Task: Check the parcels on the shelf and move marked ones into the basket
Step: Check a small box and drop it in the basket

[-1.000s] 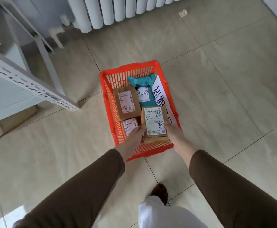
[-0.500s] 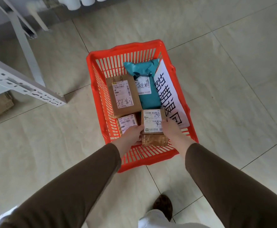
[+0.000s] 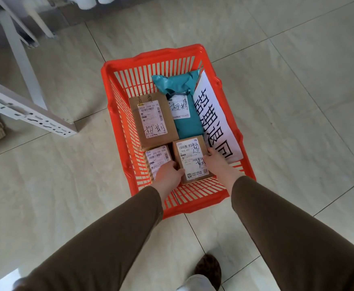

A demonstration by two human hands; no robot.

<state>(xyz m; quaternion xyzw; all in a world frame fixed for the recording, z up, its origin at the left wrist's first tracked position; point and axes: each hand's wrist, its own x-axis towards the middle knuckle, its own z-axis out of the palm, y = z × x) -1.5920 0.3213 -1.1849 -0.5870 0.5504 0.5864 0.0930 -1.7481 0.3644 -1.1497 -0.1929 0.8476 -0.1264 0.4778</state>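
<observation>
Your left hand [image 3: 167,173] and right hand [image 3: 217,162] are both clamped on the small box [image 3: 193,159], one on each side, low in the orange basket [image 3: 117,97] at frame centre. Versus half a second ago the box sits lower, down among the other parcels. It's right of the labelled box [image 3: 157,158], below the teal bag [image 3: 184,110]; big box [image 3: 153,119] upper left, paper sign [image 3: 214,114] along the right wall

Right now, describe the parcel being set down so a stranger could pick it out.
Find the red basket on the tiled floor. In its near right corner sits a small cardboard box, gripped by the left hand and right hand. It is the only parcel being touched.
</observation>
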